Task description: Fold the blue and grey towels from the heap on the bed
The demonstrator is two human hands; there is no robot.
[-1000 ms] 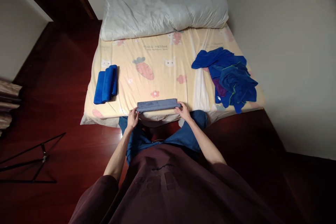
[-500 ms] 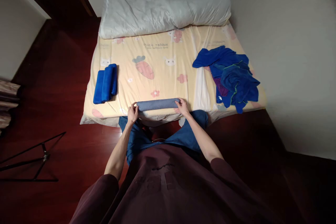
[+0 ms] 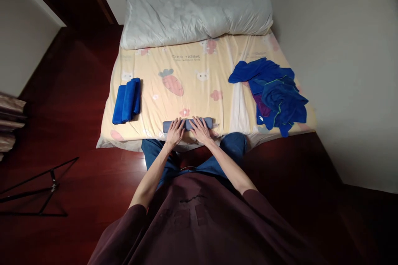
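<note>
A greyish-blue rolled towel (image 3: 188,124) lies lengthwise along the near edge of the bed, with a small pale tag at its right end. My left hand (image 3: 175,131) rests flat on its left half, fingers spread. Over the right half lies my right hand (image 3: 200,130), also with fingers outstretched. Parts of the roll are hidden under both palms. To the left, several bright blue rolled towels (image 3: 127,101) sit side by side. On the right side is a loose heap of blue cloths (image 3: 273,93), with a purple piece and green edging showing.
The bed (image 3: 149,112) wears a yellow sheet with carrots and rabbits. A thick folded grey quilt (image 3: 199,8) lies at its far end. A wall (image 3: 336,70) runs along the right. On the floor at left stand black tripod legs (image 3: 46,188) and a curtain (image 3: 10,120).
Both hands have let go of the roll's ends and moved inward onto its top, fingers now flat. The towel itself stays at nearly the same place.
</note>
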